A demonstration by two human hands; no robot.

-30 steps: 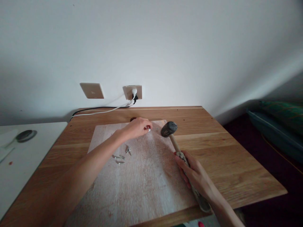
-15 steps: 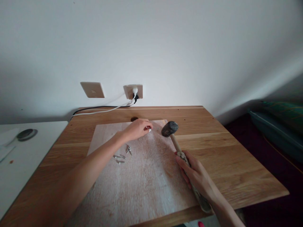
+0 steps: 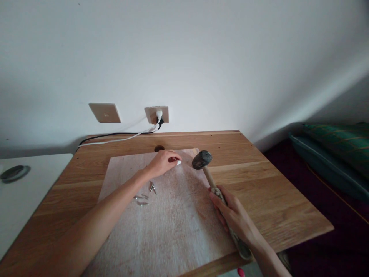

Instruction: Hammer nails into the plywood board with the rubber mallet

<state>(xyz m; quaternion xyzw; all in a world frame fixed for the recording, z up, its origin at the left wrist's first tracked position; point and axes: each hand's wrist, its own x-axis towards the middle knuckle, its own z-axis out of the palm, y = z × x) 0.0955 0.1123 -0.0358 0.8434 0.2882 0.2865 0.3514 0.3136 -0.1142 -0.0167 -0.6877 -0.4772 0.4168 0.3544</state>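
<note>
My right hand [image 3: 233,211] is wrapped around the grip of a mallet [image 3: 202,159]. Its dark head is raised toward the far right corner of a whitish wooden board [image 3: 173,231], and its pale handle slants back toward me. Near the board's far edge my left hand [image 3: 164,163] is closed in a pinch on a small white piece [image 3: 179,162], mostly hidden by the fingertips. Left of the middle of the board lie several silver pointed metal pieces that look like screws [image 3: 152,187]. A few tiny dark marks show on the board beside the left hand.
The board lies on a wooden tabletop [image 3: 259,192] against a white wall. Behind it, a wall socket [image 3: 157,114] holds plugs with a white and a black cable [image 3: 115,135]. A white table [image 3: 29,207] stands at left; green cushions [image 3: 334,154] are at right.
The view has shifted slightly, moving the scene left in the picture. My left hand has turned a little, showing more of the white piece. The mallet stays raised in my right hand.
</note>
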